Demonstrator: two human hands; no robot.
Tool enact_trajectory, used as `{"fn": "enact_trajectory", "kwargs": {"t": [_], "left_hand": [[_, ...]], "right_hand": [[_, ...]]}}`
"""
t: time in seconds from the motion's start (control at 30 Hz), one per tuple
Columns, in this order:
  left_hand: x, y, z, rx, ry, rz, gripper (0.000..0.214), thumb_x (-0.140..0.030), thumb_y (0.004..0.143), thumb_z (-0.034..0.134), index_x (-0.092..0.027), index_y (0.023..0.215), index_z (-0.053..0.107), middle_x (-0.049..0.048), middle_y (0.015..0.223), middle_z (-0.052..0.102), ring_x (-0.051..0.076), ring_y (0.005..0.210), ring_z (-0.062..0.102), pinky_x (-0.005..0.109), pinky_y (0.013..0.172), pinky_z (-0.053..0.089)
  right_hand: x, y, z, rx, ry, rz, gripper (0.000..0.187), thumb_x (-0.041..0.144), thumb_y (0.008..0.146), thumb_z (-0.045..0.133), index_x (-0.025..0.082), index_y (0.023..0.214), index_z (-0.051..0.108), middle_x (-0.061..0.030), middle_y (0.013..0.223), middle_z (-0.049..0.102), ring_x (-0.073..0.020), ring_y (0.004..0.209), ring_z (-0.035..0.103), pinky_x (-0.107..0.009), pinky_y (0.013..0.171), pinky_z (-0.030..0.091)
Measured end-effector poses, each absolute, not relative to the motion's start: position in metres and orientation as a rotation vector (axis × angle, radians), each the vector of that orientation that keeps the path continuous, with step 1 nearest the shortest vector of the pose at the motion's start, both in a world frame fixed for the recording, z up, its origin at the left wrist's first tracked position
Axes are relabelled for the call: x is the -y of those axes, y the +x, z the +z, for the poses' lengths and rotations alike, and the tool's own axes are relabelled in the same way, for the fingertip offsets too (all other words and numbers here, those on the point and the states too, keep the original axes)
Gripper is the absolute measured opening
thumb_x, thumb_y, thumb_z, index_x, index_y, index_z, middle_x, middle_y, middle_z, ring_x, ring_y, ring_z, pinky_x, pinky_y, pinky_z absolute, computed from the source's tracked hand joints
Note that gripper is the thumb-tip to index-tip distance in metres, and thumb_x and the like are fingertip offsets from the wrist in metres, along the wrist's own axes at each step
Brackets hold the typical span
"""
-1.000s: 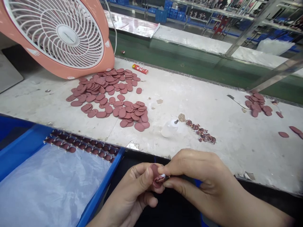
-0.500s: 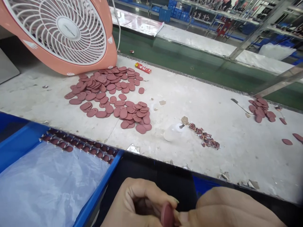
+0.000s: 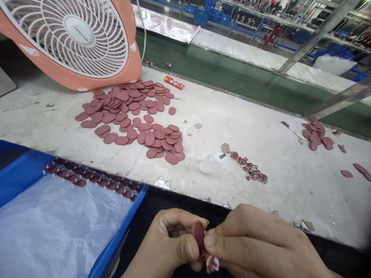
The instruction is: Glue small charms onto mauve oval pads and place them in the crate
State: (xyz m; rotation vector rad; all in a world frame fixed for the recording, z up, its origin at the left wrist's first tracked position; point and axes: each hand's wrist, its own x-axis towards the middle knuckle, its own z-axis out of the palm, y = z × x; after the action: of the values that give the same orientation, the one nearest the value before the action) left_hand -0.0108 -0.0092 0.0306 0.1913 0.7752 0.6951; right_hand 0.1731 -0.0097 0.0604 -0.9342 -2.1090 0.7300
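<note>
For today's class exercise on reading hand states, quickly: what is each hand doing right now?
Left hand: closed, holding a dull-red oval piece.
Right hand: closed, pinching the same piece from the other side; its grip is partly hidden.

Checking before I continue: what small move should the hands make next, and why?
Probably press the small red-and-white piece onto the maroon oval tag: the left hand and right hand pinch them together, and similar tags lie lined up at the blue tray.

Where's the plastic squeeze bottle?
In the head view, the plastic squeeze bottle lies on the workbench, between the maroon oval pieces and a small heap of reddish parts.
</note>
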Motion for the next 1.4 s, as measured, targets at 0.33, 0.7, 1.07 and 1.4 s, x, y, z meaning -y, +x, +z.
{"fn": "enact_trajectory", "kwargs": {"t": [0.33,0.7,1.07,1.4], "left_hand": [[0.012,-0.006,0.018,-0.752,0.224,0.797,0.030,-0.041,0.056,0.090,-0.017,0.069,0.078,0.0007,0.057,0.070,0.007,0.050,0.058,0.014,0.047,0.044],[0.012,-0.006,0.020,-0.829,0.168,0.805,0.032,-0.039,0.055,0.090,-0.015,0.073,0.078,0.0013,0.060,0.072,0.009,0.055,0.063,0.014,0.046,0.048],[0.009,-0.008,0.010,-0.685,0.136,0.740,0.028,-0.039,0.063,0.086,-0.014,0.073,0.078,0.0002,0.062,0.065,0.006,0.053,0.058,0.011,0.042,0.048],[0.013,-0.010,-0.004,-0.586,-0.058,0.645,0.029,-0.042,0.071,0.080,-0.014,0.073,0.074,0.0011,0.067,0.069,0.005,0.054,0.063,0.008,0.041,0.047]], "right_hand": [[0.004,0.173,0.070,2.105,-0.968,0.861,0.023,0.004,0.086,0.068,0.014,0.106,0.069,-0.0069,0.092,0.072,-0.0125,0.080,0.067,-0.018,0.072,0.057],[0.001,0.170,0.068,2.096,-0.970,0.856,0.028,0.000,0.086,0.064,0.017,0.109,0.068,-0.0045,0.090,0.071,-0.0124,0.081,0.066,-0.020,0.073,0.056],[0.003,0.169,0.070,2.092,-1.032,0.809,0.036,0.009,0.085,0.068,0.014,0.120,0.060,-0.0046,0.100,0.069,-0.0129,0.091,0.064,-0.020,0.082,0.053],[-0.003,0.174,0.069,1.991,-1.039,0.978,0.022,0.011,0.092,0.062,0.017,0.112,0.065,-0.0010,0.098,0.071,-0.0105,0.090,0.064,-0.020,0.082,0.050]]}}
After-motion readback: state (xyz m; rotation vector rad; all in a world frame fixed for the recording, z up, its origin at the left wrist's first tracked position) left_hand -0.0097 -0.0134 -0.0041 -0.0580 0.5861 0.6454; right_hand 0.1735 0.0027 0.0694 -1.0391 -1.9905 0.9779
